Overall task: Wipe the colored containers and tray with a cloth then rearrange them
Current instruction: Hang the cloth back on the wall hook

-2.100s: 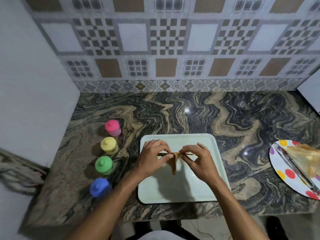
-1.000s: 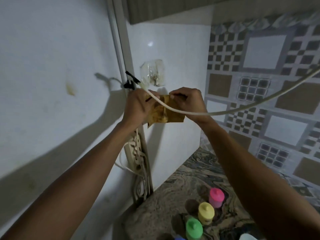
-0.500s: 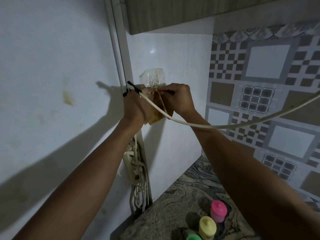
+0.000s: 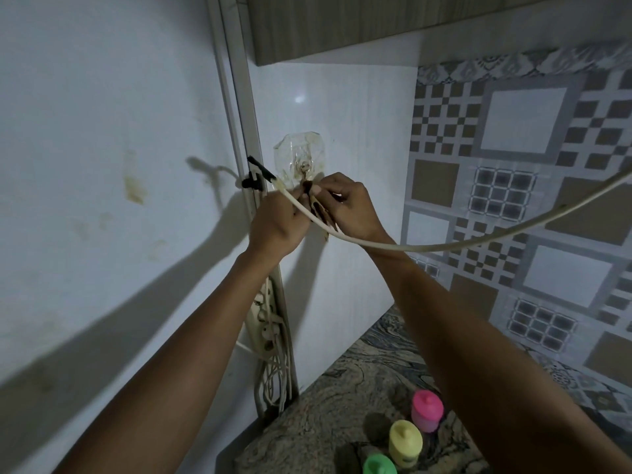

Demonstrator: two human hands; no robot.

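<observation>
Cloth (image 4: 319, 213), brownish and mostly hidden, is held up against the white wall just under a clear stick-on hook (image 4: 301, 159). The left hand (image 4: 277, 227) and right hand (image 4: 349, 206) are close together, each with fingers curled and pinching it. A white cable (image 4: 444, 246) sags across in front of the hands, and far below the pink container (image 4: 426, 410), yellow container (image 4: 405, 443) and green container (image 4: 378, 465) stand in a row on the marble counter (image 4: 325, 422).

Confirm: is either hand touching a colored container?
No, the left hand and right hand are up at the wall hook, above the pink container and yellow container.
</observation>
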